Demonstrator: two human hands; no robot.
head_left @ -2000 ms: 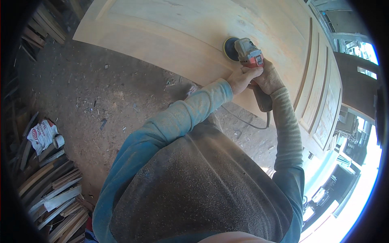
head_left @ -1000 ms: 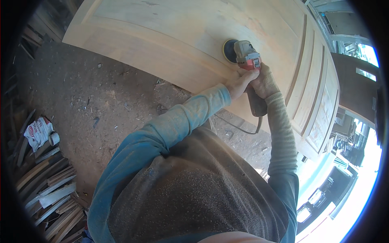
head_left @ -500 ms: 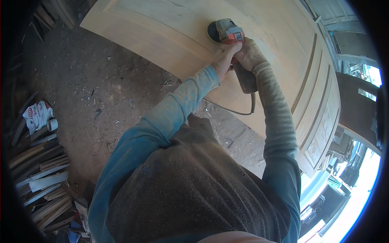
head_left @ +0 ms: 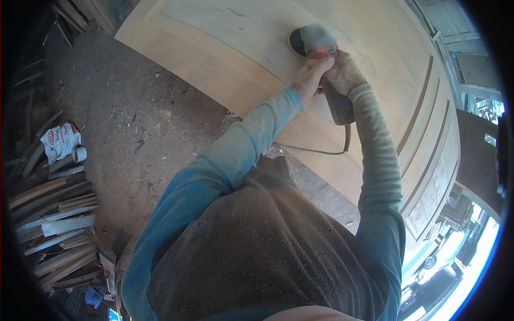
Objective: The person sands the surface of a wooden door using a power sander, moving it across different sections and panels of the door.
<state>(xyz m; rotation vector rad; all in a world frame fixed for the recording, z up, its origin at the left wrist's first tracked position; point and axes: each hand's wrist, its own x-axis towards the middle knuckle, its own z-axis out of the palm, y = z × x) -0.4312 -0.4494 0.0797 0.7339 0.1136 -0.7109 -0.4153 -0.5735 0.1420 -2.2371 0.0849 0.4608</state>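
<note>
Both my hands hold an angle grinder fitted with a round sanding disc (head_left: 296,44). The grinder's dark body (head_left: 340,105) slants back toward me, and its front is partly blurred. My right hand (head_left: 345,74) is wrapped round the body, dusty with pale powder. Close against it, my left hand (head_left: 313,76) grips near the red-and-grey head, fingers partly hidden. Beneath the tool lies a large pale wooden door (head_left: 214,75) with raised panels. The disc is at a flat panel of it, tilted; I cannot tell how much of its face touches the wood.
A power cord (head_left: 316,150) loops from the grinder's rear over the door's near edge. At left, wood offcuts (head_left: 64,224) are piled beside a white printed sack (head_left: 60,143). Debris litters the dirt floor (head_left: 144,123). A dark board (head_left: 479,155) stands at right.
The view has shifted, so most things sit further right in the picture. Against the door, the grinder has moved slightly right and away from me, with both hands keeping their hold.
</note>
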